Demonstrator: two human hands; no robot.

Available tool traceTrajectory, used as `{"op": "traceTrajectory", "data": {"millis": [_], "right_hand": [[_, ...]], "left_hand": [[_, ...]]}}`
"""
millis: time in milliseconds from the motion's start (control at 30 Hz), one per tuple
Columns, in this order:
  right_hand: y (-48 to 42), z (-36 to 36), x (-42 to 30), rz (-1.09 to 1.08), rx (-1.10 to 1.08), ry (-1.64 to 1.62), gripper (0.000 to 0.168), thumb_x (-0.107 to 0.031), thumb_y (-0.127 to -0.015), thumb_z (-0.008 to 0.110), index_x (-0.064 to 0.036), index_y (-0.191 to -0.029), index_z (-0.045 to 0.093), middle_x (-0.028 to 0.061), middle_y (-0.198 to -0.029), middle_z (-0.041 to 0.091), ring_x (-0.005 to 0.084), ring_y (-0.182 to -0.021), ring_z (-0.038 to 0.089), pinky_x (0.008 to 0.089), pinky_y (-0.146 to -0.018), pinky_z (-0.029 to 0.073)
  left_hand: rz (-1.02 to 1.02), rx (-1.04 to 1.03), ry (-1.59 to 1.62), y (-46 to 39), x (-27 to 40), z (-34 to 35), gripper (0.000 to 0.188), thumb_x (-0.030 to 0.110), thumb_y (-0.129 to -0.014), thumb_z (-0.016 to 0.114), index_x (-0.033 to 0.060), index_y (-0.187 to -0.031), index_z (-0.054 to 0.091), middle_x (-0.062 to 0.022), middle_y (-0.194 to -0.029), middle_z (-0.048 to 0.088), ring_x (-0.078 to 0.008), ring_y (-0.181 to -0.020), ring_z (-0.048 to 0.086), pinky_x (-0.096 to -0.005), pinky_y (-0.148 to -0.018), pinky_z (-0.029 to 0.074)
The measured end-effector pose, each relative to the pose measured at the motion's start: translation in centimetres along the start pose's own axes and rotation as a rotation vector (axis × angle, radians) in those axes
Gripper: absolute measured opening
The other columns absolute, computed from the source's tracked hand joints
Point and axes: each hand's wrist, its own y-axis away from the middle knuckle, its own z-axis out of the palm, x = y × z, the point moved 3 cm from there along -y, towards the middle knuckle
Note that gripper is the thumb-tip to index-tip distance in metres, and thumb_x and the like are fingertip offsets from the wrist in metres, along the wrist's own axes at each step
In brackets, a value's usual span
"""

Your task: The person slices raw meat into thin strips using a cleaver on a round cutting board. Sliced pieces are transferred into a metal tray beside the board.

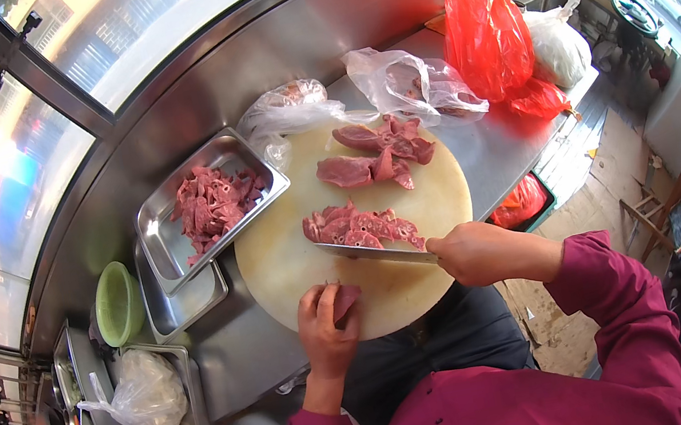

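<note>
A round cutting board (276,270) lies in front of me on the steel counter. My right hand (472,254) grips a cleaver (374,251), its blade against a row of sliced raw meat (363,225) that looks like lung or a similar organ. At the board's near edge, my left hand (326,326) holds a small piece of meat (346,299) between thumb and fingers. Larger uncut pieces of meat (381,155) rest on the far part of the board. Cut meat (214,206) is heaped in a steel tray (171,271) left of the board.
Behind the board are clear plastic bags (293,109). Red (487,39) and white bags (559,44) stand at the counter's right end. A second steel tray (188,312), a green plastic bowl (119,303) and a tied bag (150,389) sit to the left. A wooden chair (665,212) is on the right.
</note>
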Motion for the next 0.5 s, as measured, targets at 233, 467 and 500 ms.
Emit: {"op": "traceTrajectory", "data": {"millis": [233,467,500], "right_hand": [[0.4,-0.1,0.0,0.015,0.017,-0.006,0.032,-0.006,-0.093,0.056,0.006,-0.122,0.062,0.0233,-0.081,0.071,0.0453,-0.080,0.072,0.0558,-0.071,0.055],[0.8,-0.3,-0.5,0.059,0.023,-0.020,0.029,-0.006,-0.092,0.057,0.006,-0.118,0.061,0.0245,-0.082,0.072,0.0464,-0.081,0.072,0.0565,-0.072,0.056],[0.9,-0.2,-0.6,0.074,0.017,-0.024,0.028,-0.006,-0.092,0.057,0.006,-0.117,0.061,0.0247,-0.082,0.072,0.0467,-0.081,0.072,0.0567,-0.072,0.056]], "left_hand": [[0.038,0.121,-0.199,-2.6,-3.1,-1.9,0.054,-0.003,-0.075,0.080,0.0069,-0.127,0.069,-0.0156,-0.123,0.066,-0.0382,-0.112,0.066,-0.0448,-0.101,0.055],[-0.006,-0.157,-0.053,-2.3,-0.8,-0.6,0.051,0.011,-0.088,0.081,0.0012,-0.135,0.067,-0.0171,-0.142,0.064,-0.0373,-0.132,0.061,-0.0437,-0.111,0.051],[-0.004,-0.154,-0.016,-1.8,-0.6,-0.6,0.048,0.013,-0.089,0.081,0.0005,-0.134,0.068,-0.0171,-0.143,0.065,-0.0368,-0.132,0.061,-0.0434,-0.112,0.051]]}}
